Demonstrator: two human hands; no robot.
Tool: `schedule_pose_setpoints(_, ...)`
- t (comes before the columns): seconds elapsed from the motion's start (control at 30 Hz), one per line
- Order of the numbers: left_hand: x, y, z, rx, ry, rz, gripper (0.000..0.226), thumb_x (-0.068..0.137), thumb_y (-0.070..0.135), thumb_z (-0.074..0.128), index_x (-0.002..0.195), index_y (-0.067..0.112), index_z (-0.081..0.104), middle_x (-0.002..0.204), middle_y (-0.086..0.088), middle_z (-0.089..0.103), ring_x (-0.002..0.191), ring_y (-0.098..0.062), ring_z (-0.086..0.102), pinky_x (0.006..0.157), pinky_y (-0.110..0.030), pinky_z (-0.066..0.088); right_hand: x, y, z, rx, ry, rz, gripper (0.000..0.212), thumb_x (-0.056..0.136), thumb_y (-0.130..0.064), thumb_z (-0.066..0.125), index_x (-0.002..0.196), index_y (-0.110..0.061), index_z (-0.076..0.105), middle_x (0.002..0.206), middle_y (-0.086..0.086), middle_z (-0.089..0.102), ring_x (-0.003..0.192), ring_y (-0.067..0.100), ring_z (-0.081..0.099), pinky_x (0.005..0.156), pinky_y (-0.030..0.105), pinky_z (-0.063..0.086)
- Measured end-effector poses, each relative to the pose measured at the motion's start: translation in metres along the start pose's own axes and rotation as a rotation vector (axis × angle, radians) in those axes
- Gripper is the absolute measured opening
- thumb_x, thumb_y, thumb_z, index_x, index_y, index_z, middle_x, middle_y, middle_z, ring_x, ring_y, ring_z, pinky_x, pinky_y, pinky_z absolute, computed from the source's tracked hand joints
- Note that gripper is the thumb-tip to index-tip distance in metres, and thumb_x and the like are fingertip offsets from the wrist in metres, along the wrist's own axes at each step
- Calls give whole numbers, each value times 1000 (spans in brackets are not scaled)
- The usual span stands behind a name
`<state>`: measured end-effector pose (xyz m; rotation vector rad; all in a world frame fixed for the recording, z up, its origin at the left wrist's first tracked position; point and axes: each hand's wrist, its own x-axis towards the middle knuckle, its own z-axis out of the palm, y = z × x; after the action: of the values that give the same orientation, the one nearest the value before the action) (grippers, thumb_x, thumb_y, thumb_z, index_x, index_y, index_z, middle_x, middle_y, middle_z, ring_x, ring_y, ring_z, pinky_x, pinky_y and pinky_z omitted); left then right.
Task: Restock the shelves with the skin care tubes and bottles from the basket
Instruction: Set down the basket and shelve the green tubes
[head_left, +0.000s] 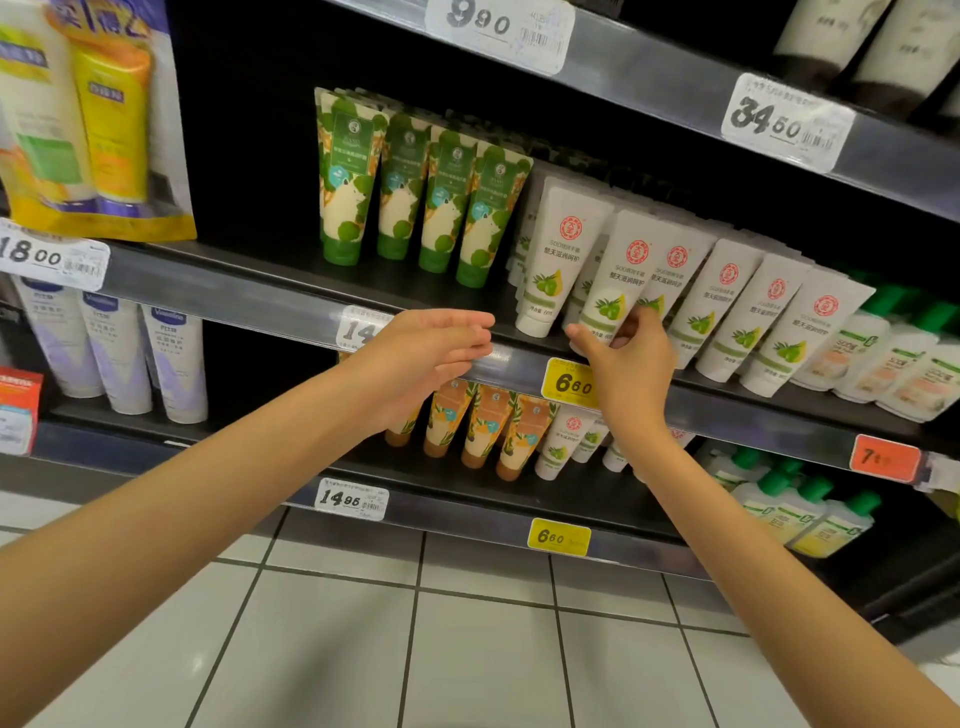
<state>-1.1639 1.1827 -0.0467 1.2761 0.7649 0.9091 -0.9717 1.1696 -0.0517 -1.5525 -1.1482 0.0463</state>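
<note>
My right hand (626, 358) reaches up to the middle shelf (249, 291) and pinches the bottom of a white tube with a red logo and green olives (618, 280), standing cap-down in a row of like white tubes (727, 306). My left hand (431, 348) hovers in front of the shelf edge, fingers straight and holding nothing, just left of the white tubes. Green leaf-print tubes (410, 187) stand further left on the same shelf. The basket is out of view.
Bottles with green caps (893, 353) stand right of the white tubes. The lower shelf holds orange tubes (483, 426), more white tubes and blue-white Vaseline tubes (114, 353). Yellow packs (104, 114) hang at top left. Price tags line the shelf edges. White floor tiles (467, 649) lie below.
</note>
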Motion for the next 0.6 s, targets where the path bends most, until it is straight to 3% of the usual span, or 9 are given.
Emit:
schedule_pose_setpoints(0.23, 0, -3, -9, -43, 10, -23, 28, 93, 10, 49, 120, 13, 55, 102, 4, 62, 93, -2, 59, 79, -17, 48, -4, 6, 2, -14, 31, -22, 36, 78, -16, 73, 108, -8, 57, 100, 3, 64, 73, 0, 53, 66, 5, 45)
schedule_pose_setpoints(0.4, 1, -6, -15, -54, 20, -32, 27, 92, 9, 50, 118, 14, 56, 103, 2, 63, 94, -4, 60, 80, -19, 49, 2, 6, 9, -37, 39, -6, 39, 77, -18, 74, 111, -8, 58, 103, 3, 65, 81, 4, 54, 65, 3, 43)
schedule_pose_setpoints(0.6, 1, -8, -19, -80, 21, -40, 18, 92, 8, 51, 99, 22, 60, 102, 2, 64, 92, -4, 62, 79, -20, 51, 4, 6, 9, -59, 28, 28, 41, 78, -19, 73, 114, -6, 57, 110, 6, 64, 90, 7, 56, 66, 2, 43)
